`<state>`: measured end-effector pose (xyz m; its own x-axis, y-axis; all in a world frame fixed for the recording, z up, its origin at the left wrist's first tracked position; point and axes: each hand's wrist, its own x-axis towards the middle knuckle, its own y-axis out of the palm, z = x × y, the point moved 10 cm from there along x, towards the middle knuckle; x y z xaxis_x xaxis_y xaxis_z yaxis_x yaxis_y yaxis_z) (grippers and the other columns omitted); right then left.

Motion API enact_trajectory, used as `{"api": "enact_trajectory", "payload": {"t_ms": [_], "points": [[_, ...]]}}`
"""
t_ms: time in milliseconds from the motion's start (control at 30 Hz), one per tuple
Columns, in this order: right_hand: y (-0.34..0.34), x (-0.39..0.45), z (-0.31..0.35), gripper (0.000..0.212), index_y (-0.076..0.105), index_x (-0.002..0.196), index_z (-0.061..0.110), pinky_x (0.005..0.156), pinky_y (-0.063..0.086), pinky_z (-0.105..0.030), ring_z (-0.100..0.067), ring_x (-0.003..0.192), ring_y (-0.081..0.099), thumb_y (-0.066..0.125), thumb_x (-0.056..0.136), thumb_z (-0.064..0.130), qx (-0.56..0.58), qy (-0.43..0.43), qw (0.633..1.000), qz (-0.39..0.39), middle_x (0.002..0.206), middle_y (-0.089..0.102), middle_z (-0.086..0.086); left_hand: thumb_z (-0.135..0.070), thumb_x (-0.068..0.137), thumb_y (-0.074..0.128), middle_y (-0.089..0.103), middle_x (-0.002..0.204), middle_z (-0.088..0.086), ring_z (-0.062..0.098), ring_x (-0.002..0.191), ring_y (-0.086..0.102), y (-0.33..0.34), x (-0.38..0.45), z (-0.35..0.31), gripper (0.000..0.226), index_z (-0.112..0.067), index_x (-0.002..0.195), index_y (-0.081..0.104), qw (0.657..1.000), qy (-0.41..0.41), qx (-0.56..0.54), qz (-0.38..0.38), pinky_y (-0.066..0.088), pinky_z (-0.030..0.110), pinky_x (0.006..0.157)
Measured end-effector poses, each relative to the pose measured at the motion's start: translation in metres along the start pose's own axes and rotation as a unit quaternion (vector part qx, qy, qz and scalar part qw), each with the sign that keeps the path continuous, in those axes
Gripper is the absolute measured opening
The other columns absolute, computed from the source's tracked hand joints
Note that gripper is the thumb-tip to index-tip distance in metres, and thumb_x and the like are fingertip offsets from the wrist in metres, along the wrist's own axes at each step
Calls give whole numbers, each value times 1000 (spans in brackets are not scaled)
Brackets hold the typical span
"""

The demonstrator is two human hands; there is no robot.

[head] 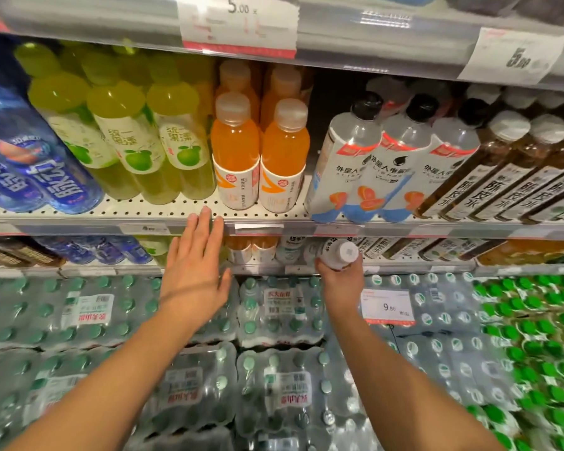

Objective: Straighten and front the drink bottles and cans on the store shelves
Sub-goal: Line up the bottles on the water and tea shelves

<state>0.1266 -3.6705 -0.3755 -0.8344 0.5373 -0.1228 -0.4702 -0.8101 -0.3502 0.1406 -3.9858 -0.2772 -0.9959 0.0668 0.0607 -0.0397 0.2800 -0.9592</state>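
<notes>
My left hand (194, 265) is open with straight fingers, its fingertips touching the front edge of the middle shelf (144, 211) just left of the orange drink bottles (259, 157). My right hand (341, 281) grips a white-capped bottle (339, 253) in front of the lower shelf, cap toward me. On the middle shelf stand green apple drink bottles (137, 135), the orange pair, clear black-capped bottles (372, 164) and brown tea bottles (515, 170).
Blue bottles (23, 157) lean at the far left of the middle shelf. Shrink-wrapped packs of water (274, 320) are stacked below my arms, with green-capped packs (534, 336) on the right. A price tag (387, 306) hangs near my right wrist. An upper shelf edge (372, 37) carries price labels.
</notes>
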Motion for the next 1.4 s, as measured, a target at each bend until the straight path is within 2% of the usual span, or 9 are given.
{"api": "enact_trajectory", "payload": {"t_ms": [167, 333, 467, 667, 800, 967, 1067, 1200, 1400], "points": [[26, 24, -3, 61, 58, 126, 16, 76, 41, -23, -17, 95, 61, 90, 74, 22, -78, 1, 997, 28, 102, 65, 6, -31, 81, 71, -3, 170, 6, 27, 157, 0, -1, -3, -1, 103, -14, 162, 10, 1000, 13, 12, 11, 30, 59, 118], [47, 42, -13, 58, 58, 127, 8, 75, 38, -30, -39, 102, 67, 86, 79, 24, -182, 18, 982, 55, 112, 71, -16, -32, 81, 69, -2, 171, 5, 26, 157, 1, -3, -4, 0, 101, -14, 162, 12, 1000, 18, 14, 16, 33, 59, 116], [56, 58, -15, 58, 66, 117, 8, 74, 44, -33, -40, 98, 65, 86, 76, 43, -281, 26, 956, 78, 114, 66, -20, -33, 82, 65, -5, 171, 3, 25, 157, -1, -4, -4, 1, 100, -17, 163, 9, 1000, 16, 20, 18, 32, 58, 117], [56, 65, -13, 42, 74, 90, 17, 71, 54, -35, -33, 84, 69, 76, 79, 58, -388, 31, 916, 98, 90, 74, -9, -37, 83, 63, -15, 169, 0, 20, 156, -11, -4, -6, -1, 102, -20, 163, 3, 999, 8, 25, 21, 26, 54, 122], [56, 61, -15, 39, 68, 85, 14, 69, 48, -33, -31, 78, 65, 78, 81, 51, -343, 57, 931, 112, 91, 73, -10, -38, 83, 65, -16, 169, -1, 19, 156, -12, -5, -5, -1, 103, -20, 163, 2, 999, 9, 21, 29, 27, 55, 121], [47, 53, -24, 46, 67, 120, 6, 83, 48, -33, -36, 107, 67, 78, 85, 34, -261, 72, 952, 145, 117, 72, -15, -40, 82, 68, -19, 168, -5, 17, 155, -14, -3, -4, 0, 106, -23, 163, 0, 999, 5, 22, 35, 26, 54, 121], [23, 49, -28, 42, 60, 126, 11, 89, 51, -35, -33, 107, 68, 73, 90, 28, -239, 61, 961, 122, 116, 72, -10, -39, 81, 71, -18, 168, -7, 16, 156, -13, -4, -3, 1, 108, -24, 163, 1, 999, -2, 9, 31, 26, 54, 121], [-17, 66, -16, 41, 53, 119, 9, 77, 53, -42, -36, 95, 67, 73, 90, 31, -235, -8, 972, 16, 108, 68, -13, -38, 83, 72, -17, 168, -8, 15, 155, -13, -4, -3, 1, 107, -24, 163, 2, 1000, -12, 6, 28, 25, 53, 123], [-7, 107, -19, 52, 65, 88, 6, 62, 42, -32, -35, 80, 65, 72, 86, 58, -357, -34, 931, 73, 86, 65, -12, -36, 83, 74, -13, 169, -9, 13, 156, -10, -9, -4, -3, 106, -25, 163, 4, 1000, -24, 2, 15, 29, 52, 121]]}}
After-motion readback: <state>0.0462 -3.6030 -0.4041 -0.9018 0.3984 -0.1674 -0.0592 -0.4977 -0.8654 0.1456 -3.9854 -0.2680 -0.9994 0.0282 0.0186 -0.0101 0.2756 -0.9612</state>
